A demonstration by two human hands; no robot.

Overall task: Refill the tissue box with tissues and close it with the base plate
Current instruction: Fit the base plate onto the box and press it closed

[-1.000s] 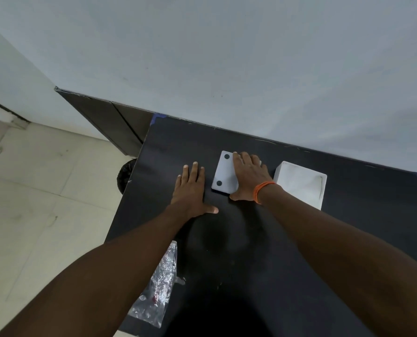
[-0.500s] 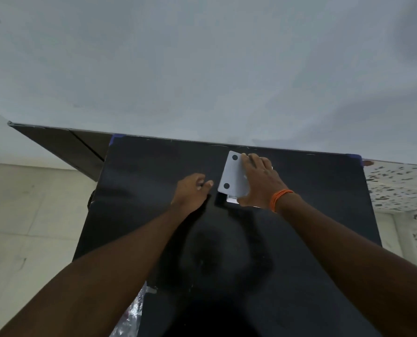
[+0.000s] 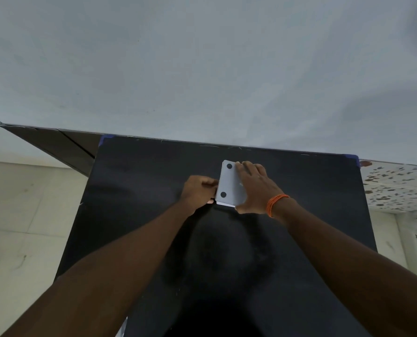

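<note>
Base plate [image 3: 230, 184] sits far-centre on the black counter [image 3: 139, 215], near the wall [image 3: 202, 69]. Plate is a pale grey-white rectangle with rounded corners and two dark round pads along its left edge, one far, one near. Long axis runs roughly away from the person, far end leaning a bit right. A thin white edge shows under its near-left corner, so it lies on top of the tissue box [image 3: 224, 204]; box otherwise hidden. Right hand [image 3: 253, 188] lies flat over the plate's right half, fingers spread toward the far edge, thumb at the near edge: pressing on it rather than a closed grip. Left hand [image 3: 197, 190] is curled against the plate's left edge, fingertips touching the side; can't tell if that grip actually pinches anything. Orange band [image 3: 275, 204] on the right wrist. Tiled floor [image 3: 20, 227] left of the counter.
</note>
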